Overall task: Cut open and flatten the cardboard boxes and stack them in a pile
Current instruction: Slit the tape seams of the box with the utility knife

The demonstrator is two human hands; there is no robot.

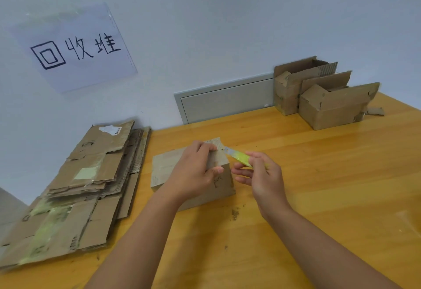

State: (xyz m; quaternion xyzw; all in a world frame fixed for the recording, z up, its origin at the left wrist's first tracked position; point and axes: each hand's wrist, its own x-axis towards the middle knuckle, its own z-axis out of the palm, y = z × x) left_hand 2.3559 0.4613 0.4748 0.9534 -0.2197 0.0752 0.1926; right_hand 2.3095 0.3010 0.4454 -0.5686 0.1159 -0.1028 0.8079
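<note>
**Knife blade at the top edge of a closed box**

Head view: a sheet of white paper (75, 47) is taped to the pale wall (227, 27), hand-lettered in black marker with "回收堆". Below it, at the left end of the wooden table (319, 175), lies a pile of flattened cardboard (75, 193), several sheets deep, with strips of yellowish tape and a torn white shipping label (110, 129) whose print is too small to read.

Near the table's middle stands a small closed cardboard box (164, 170), with faint dark printed marks on its side that cannot be read. The left hand (193, 170) grips the box's top right end, fingers curled over the far edge and thumb pressed on the near side. The right hand (259, 175) pinches a yellow-green utility knife (239, 157), its metal blade pointing left and touching the box's upper corner.

At the far right, against the wall, stand two opened cardboard boxes (330, 104), side by side and touching, flaps up. A grey wall panel (227, 99) sits behind the table. Cardboard crumbs (234, 213) dot the tabletop.
</note>
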